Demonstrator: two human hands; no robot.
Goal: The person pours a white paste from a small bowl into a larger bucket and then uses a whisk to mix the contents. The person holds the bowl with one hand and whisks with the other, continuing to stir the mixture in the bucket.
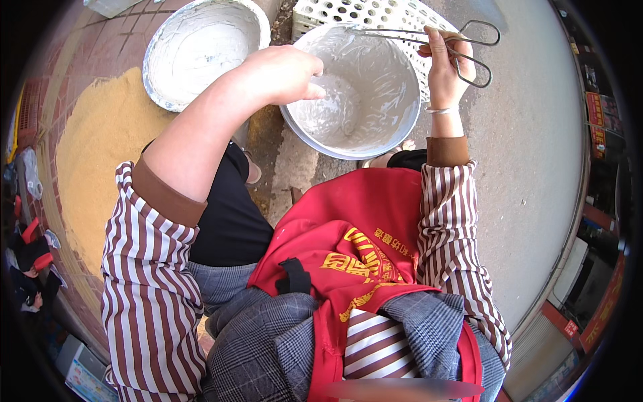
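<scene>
A round plastic bucket stands before me, its inner wall and bottom smeared with white paste. My left hand reaches over the bucket's left rim. Its thumb and forefinger are apart, and I see nothing between them. In my right hand, above the bucket's right rim, is a pair of looped metal wire tongs. The long arms point left across the bucket, and their tips lie near its far rim. Left of the bucket is a white basin with a blue-stained rim, also coated with white paste.
A white perforated plastic crate stands behind the bucket. Loose yellow granular material is spread on the brick paving to the left. Grey roadway lies to the right. People are at the far left edge.
</scene>
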